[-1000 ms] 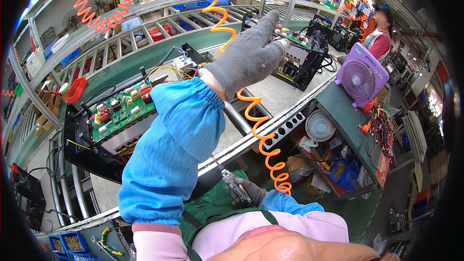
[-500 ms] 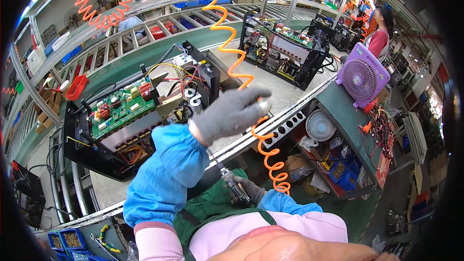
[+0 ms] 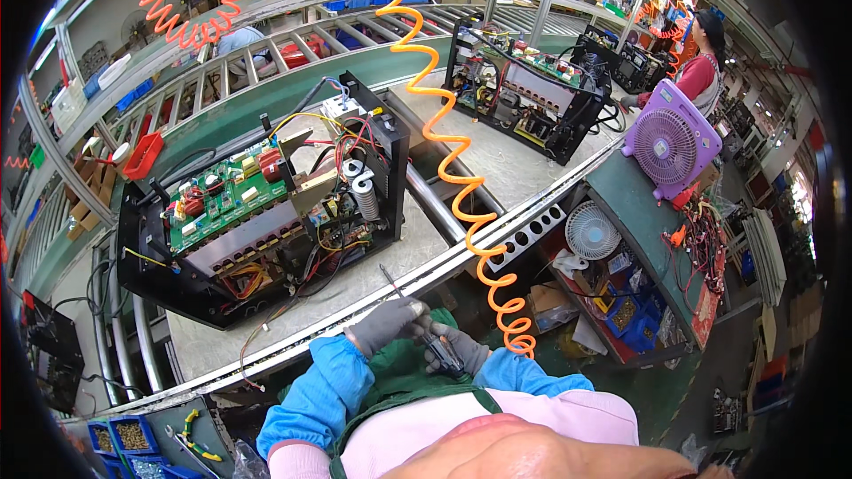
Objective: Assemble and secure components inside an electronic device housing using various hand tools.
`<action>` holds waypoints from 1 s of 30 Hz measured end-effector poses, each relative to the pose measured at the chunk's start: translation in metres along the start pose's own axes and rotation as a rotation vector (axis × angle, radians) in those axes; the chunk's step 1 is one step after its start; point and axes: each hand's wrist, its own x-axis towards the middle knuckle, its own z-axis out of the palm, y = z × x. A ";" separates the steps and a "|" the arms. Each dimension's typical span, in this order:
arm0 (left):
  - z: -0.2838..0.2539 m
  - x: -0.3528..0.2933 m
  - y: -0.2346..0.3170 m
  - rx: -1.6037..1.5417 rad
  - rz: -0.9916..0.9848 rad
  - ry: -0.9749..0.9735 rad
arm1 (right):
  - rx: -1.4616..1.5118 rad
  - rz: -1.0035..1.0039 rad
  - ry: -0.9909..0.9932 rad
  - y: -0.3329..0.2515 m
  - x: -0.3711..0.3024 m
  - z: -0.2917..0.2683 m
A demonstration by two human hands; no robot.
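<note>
Low in front of my body, my right hand (image 3: pixel 461 350) in a grey glove grips a power screwdriver (image 3: pixel 444 357), its long thin bit pointing up and away toward the bench edge. My left hand (image 3: pixel 386 326), gloved too, is closed around the tool's front end and hides it. Beyond both hands, an opened black-cased electrical unit (image 3: pixel 346 253) rests on the bench, with a green circuit board (image 3: pixel 235 200), a white coil and loose wires showing. One thin cable from it hangs over the near bench edge.
An orange coiled hose (image 3: pixel 457 179) hangs down right of my hands. A second opened unit (image 3: pixel 524 93) stands farther right. A purple fan (image 3: pixel 667 142) sits on a green-topped cabinet (image 3: pixel 612 204), near another person. Pliers (image 3: pixel 197 439) and blue screw bins (image 3: pixel 133 435) lie lower left.
My left hand has come down from above the bench to the front of the screwdriver. The coiled hose has swung slightly. My right hand stays nearly in place.
</note>
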 end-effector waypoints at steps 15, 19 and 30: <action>-0.002 0.002 -0.044 0.220 -0.193 0.222 | -0.086 -0.001 0.023 -0.002 0.000 0.004; -0.005 0.003 -0.056 0.071 -0.135 0.235 | -0.133 -0.029 0.105 -0.002 -0.005 0.016; 0.006 0.007 -0.053 -0.193 -0.047 0.251 | -0.106 -0.003 0.048 -0.003 -0.001 0.002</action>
